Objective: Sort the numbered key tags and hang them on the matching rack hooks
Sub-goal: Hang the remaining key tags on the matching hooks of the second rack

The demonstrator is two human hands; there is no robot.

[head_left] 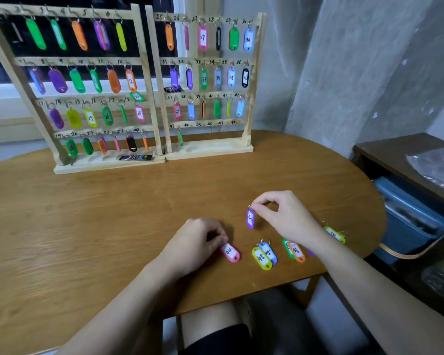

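Most tags hang on the racks. A few lie near the bench's front edge. Right hand pinches a purple tag; left hand pinches a pink tag.

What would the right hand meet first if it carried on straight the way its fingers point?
Probably nothing soon: the right hand, pinching the purple tag, points left and away over bare table; depth is unclear.

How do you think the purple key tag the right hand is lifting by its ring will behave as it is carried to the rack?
The purple key tag hangs straight below the right hand, so it will probably swing. It looks like stiff plastic, likely light. The ring pinch seems secure.
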